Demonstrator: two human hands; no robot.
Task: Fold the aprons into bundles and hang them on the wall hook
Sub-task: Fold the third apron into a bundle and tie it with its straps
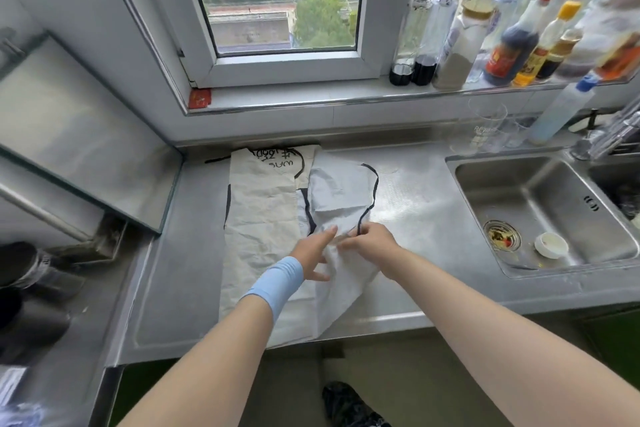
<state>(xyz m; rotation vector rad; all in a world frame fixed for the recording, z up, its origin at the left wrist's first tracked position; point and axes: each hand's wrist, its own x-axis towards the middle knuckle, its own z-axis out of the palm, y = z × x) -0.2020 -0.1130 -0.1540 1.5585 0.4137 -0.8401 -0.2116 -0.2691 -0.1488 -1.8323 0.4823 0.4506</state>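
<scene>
White apron [337, 191] (black-strapped, overlapping the cream apron [263, 204]) lies on the counter [415, 204] left of the sink [540, 198]; the right hand [374, 243] pinches its fabric, the left hand [313, 253] rests straight-fingered on it.

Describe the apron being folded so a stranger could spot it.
On the steel counter left of the sink, two aprons lie side by side. It is the grey-white apron on the right, touched by the left hand and right hand. Unlike the cream apron, it shows no black handwriting.
</scene>
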